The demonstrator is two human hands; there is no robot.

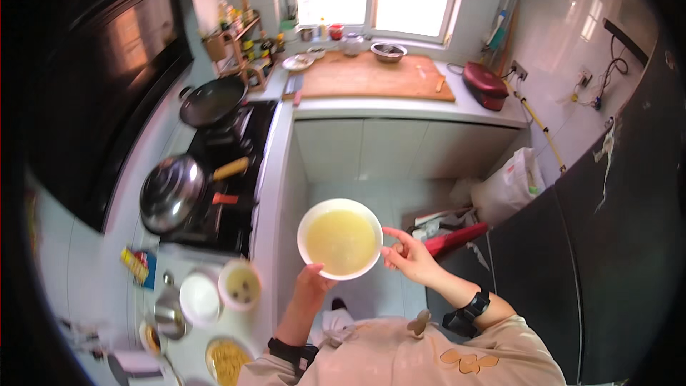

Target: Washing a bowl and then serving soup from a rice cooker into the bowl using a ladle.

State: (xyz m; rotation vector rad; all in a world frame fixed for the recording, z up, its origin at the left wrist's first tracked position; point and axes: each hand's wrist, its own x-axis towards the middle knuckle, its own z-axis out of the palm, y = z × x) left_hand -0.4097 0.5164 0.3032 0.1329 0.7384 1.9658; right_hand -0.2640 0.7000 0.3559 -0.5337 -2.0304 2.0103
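A white bowl (303,225) of pale yellow liquid (341,241) is held level in front of my body, above the tiled floor. My left hand (312,284) grips its lower left edge, the thumb over the rim and the other fingers hidden beneath. At the bowl's right side is my right hand (407,257), its index finger and thumb spread apart close to the rim. Whether those fingertips touch the bowl is hard to tell. Both wrists wear black bands.
To the left, a wok with a metal lid (174,193) and a black wok (214,101) sit on the gas stove (230,230). The near counter holds a white bowl (200,297), a bowl of liquid with dark pieces (239,285) and a plate of yellow food (228,362). Ahead lie a cutting board (370,78) and a knife (293,88).
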